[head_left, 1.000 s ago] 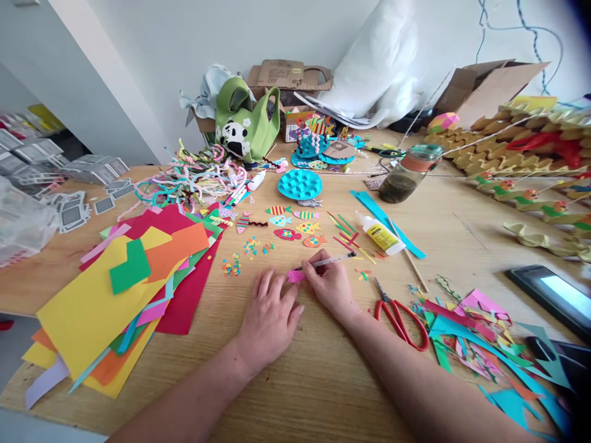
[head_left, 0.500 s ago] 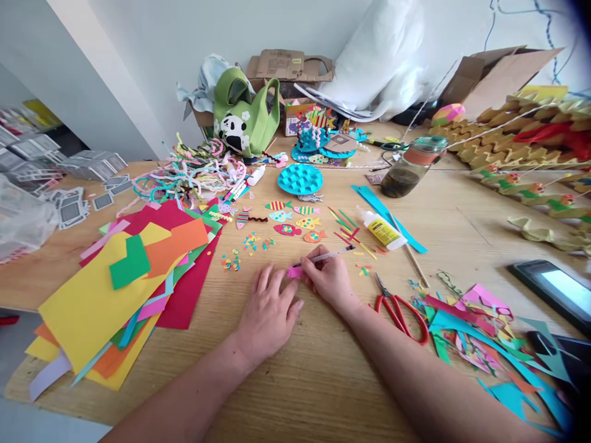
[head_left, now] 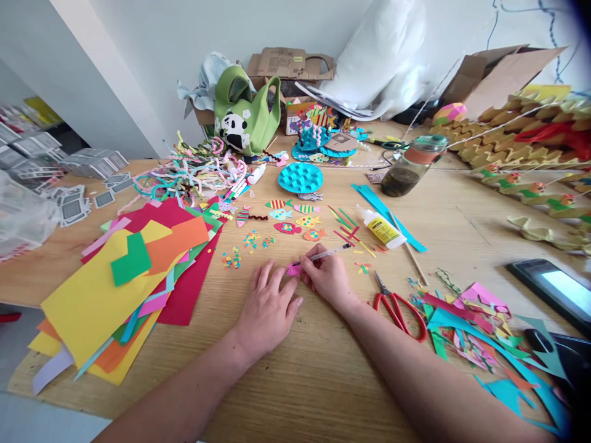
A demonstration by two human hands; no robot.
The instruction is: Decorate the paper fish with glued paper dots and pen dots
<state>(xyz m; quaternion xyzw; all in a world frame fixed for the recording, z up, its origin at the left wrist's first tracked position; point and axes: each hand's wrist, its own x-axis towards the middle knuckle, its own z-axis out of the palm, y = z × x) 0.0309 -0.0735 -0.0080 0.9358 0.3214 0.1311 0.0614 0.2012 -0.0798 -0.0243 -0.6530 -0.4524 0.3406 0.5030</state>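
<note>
My right hand [head_left: 327, 277] is closed round a slim pen [head_left: 330, 251], whose tip rests at a small pink paper piece [head_left: 293, 269] on the table. Beside it, my left hand [head_left: 270, 301] lies flat with fingers spread, the fingertips at the left edge of the pink paper. Much of that piece is hidden by the fingers. Just beyond the hands lie several decorated paper fish, among them a red fish [head_left: 287, 228] and an orange fish [head_left: 315, 235]. Tiny paper confetti [head_left: 232, 259] is scattered to the left of them.
Red-handled scissors [head_left: 401, 311] and a heap of paper scraps [head_left: 484, 326] lie at right, with a glue bottle [head_left: 382, 229] farther back. Coloured paper sheets [head_left: 96, 295] are stacked at left. Behind stand a blue bumpy disc [head_left: 300, 178], a jar [head_left: 413, 166] and a green bag [head_left: 253, 117].
The pen in my right hand has tilted slightly, its upper end shifting a little to the left. My left hand stays almost in place; the whole view has shifted slightly.
</note>
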